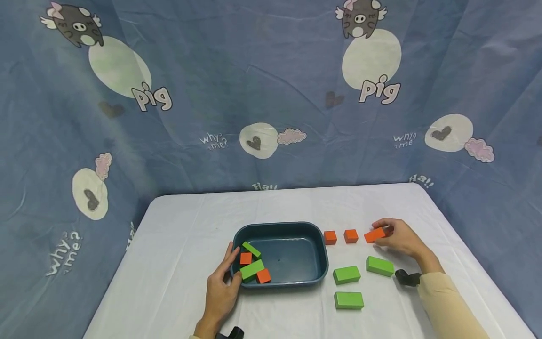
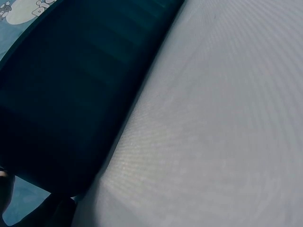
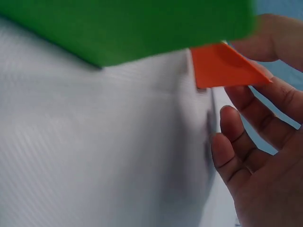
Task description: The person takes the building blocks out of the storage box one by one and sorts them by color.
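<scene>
A dark blue-green tray [image 1: 292, 283] holds two green and two orange blocks at its left end. My left hand [image 1: 222, 292] holds the tray's left end, with fingers along the side and thumb at the near corner. In the left wrist view the tray [image 2: 80, 94] fills the left part, and little of the hand shows. Right of the tray, my right hand [image 1: 398, 238] pinches an orange block [image 1: 374, 235] between thumb and fingers. That orange block [image 3: 222, 68] appears tilted in the right wrist view, behind a near green block [image 3: 142, 28].
Two orange blocks, one [image 1: 330, 237] beside the tray's right rim and another [image 1: 351, 236], line up left of the held one. Nearer me lie three green blocks [image 1: 380, 266], [image 1: 346, 275], [image 1: 349, 300]. A white cloth [image 1: 178, 263] covers the table; a blue patterned curtain [image 1: 271, 84] hangs behind.
</scene>
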`<state>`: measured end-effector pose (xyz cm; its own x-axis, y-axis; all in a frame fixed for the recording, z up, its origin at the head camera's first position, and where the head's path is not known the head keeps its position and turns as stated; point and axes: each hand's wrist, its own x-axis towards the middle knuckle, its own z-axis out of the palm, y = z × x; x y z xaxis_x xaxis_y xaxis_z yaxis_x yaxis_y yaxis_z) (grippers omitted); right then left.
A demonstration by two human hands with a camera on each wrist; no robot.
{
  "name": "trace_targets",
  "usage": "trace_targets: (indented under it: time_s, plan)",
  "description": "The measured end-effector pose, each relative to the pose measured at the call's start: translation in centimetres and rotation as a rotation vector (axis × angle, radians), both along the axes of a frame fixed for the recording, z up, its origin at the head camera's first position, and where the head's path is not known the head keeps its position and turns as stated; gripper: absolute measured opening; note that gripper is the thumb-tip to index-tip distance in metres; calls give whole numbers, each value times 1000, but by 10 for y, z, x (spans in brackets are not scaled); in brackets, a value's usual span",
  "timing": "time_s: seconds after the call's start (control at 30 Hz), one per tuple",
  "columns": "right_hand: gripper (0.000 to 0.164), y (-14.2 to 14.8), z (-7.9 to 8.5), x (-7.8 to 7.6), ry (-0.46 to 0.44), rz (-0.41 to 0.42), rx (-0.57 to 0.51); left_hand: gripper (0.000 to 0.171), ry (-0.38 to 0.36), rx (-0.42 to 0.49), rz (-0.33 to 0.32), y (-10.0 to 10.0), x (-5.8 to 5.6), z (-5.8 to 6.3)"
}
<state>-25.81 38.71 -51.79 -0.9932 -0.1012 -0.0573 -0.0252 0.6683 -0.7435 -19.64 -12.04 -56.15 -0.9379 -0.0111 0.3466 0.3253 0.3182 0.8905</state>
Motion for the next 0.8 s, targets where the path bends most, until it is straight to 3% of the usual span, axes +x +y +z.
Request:
trace_targets:
  time_s: [0.3,0.8]
  plan:
    - [49,-1,26,5,85,-16,56,66,50,-3,-12,0,-1,-4]
    - [43,-54,61,-7,168,69,55,63,46,-14,-26,-5,-3,-6]
